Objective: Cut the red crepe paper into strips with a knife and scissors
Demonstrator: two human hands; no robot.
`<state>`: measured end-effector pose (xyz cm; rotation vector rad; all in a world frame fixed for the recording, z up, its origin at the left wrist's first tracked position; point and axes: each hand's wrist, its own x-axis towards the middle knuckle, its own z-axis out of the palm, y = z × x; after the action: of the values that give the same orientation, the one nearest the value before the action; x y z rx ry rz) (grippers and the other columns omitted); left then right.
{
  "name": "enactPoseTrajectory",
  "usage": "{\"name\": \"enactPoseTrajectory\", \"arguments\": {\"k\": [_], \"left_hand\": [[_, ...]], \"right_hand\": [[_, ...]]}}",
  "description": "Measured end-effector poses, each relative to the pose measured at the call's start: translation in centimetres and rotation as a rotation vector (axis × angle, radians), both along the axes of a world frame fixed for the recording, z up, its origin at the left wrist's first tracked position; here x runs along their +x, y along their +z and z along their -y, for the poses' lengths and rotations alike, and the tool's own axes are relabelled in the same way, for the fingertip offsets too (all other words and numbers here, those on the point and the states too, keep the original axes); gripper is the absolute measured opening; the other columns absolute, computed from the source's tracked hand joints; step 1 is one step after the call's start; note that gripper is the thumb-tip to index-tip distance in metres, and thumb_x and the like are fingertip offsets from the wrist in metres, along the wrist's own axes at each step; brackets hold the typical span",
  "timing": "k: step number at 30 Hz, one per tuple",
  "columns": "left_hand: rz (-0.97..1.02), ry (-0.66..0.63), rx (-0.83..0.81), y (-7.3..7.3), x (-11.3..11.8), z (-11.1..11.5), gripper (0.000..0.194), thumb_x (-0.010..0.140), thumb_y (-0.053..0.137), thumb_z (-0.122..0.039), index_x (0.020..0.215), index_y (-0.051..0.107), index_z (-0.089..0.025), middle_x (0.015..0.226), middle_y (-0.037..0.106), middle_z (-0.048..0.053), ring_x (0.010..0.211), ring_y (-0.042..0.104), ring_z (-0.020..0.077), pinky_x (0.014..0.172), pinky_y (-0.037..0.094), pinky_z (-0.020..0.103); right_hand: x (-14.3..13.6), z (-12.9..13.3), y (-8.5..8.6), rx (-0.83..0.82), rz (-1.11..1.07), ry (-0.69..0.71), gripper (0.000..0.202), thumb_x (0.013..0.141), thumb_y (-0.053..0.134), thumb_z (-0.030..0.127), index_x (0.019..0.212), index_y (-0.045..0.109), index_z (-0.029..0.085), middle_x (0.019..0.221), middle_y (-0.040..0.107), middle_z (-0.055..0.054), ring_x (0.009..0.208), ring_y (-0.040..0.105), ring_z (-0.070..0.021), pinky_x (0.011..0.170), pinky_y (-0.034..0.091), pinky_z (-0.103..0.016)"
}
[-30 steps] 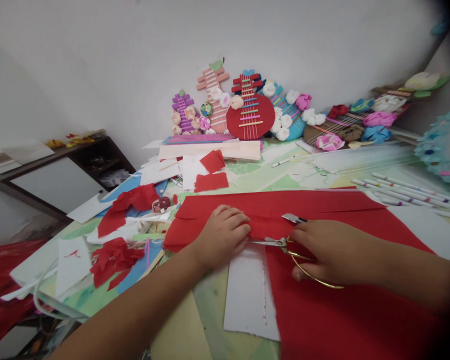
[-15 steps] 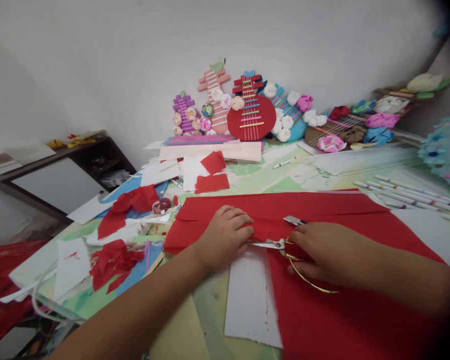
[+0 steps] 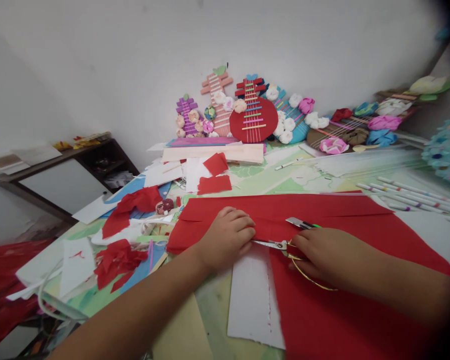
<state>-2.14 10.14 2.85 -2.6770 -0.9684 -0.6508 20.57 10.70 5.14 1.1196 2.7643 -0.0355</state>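
Observation:
A large red cloth (image 3: 337, 280) covers the front and right of the table, its back part folded over. My left hand (image 3: 230, 232) rests on the folded part, fingers curled and closed on its cut edge. In my right hand (image 3: 318, 252) are gold-handled scissors (image 3: 272, 244), fingers in the loops. Their silver blades point left at the cloth's edge, and the tips reach my left fingers, which partly hide them. A utility knife (image 3: 298, 222) lies on the cloth just beyond my right hand. Under the cloth's edge shows a white sheet (image 3: 251, 300) with small red marks.
Red scraps (image 3: 120, 262), paper pieces and a tape measure (image 3: 164, 206) clutter the left. Several decorated lute-shaped crafts (image 3: 253, 120) lean against the wall. White patterned sticks (image 3: 412, 195) lie at the right. A low cabinet (image 3: 65, 185) stands beyond the table at left.
The view has shifted slightly, so everything sits a little further right. My right hand has drawn slightly back from the utility knife, showing its green part. Both hands keep their holds.

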Motion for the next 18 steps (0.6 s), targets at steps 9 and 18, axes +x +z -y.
{"name": "enactPoseTrajectory", "arguments": {"k": [9,18], "left_hand": [[0.021,-0.021,-0.003,-0.1,0.0,-0.1,0.007,0.079,0.056,-0.016,0.083,0.061,-0.017,0.091,0.066,0.003,0.090,0.054,0.0195,0.085,0.037,0.036],[0.020,-0.029,-0.013,-0.1,0.2,0.1,0.008,0.079,0.054,-0.015,0.083,0.061,-0.016,0.090,0.066,0.003,0.089,0.054,0.0192,0.084,0.037,0.035]], "right_hand": [[0.6,0.3,-0.2,0.065,-0.072,0.016,0.025,0.082,0.041,0.028,0.073,0.062,0.016,0.072,0.063,-0.011,0.065,0.060,-0.0243,0.053,0.040,-0.031],[0.9,0.6,-0.8,-0.022,-0.130,-0.076,0.024,0.084,0.037,0.034,0.073,0.054,0.021,0.067,0.061,-0.006,0.053,0.056,-0.0200,0.044,0.026,-0.027]]}}
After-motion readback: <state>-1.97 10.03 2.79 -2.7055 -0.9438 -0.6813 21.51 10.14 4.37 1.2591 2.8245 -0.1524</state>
